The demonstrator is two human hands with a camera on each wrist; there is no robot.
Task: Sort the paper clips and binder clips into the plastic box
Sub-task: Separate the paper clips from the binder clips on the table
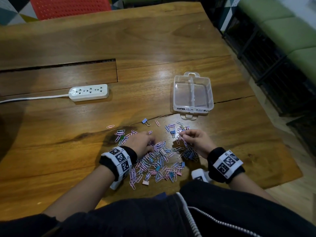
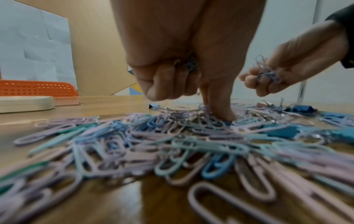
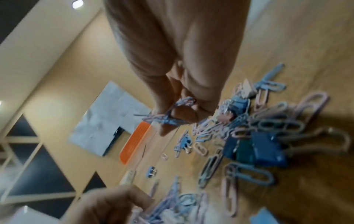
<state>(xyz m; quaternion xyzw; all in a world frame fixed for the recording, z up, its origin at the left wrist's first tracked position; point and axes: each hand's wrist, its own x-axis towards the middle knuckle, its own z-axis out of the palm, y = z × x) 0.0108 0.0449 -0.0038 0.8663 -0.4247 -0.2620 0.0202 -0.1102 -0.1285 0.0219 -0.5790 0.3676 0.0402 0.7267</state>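
A heap of pastel paper clips [image 1: 159,159] mixed with small binder clips [image 1: 177,170] lies on the wooden table near me. My left hand [image 1: 150,142] digs into the heap's left part: thumb and forefinger press among the paper clips [image 2: 191,136], while my left hand [image 2: 216,112] keeps a few clips in its curled fingers. My right hand [image 1: 183,134] hovers just above the heap's right part and pinches a small bunch of paper clips [image 3: 172,116]. Blue binder clips [image 3: 264,148] lie below my right hand [image 3: 172,121]. The clear two-compartment plastic box [image 1: 192,109] stands empty beyond the heap.
A white power strip [image 1: 89,92] with its cord lies at the left. A long slot [image 1: 58,65] cuts the tabletop behind it. An orange chair [image 1: 68,7] stands at the far side. Off the table's right edge is a black rack [image 1: 273,74].
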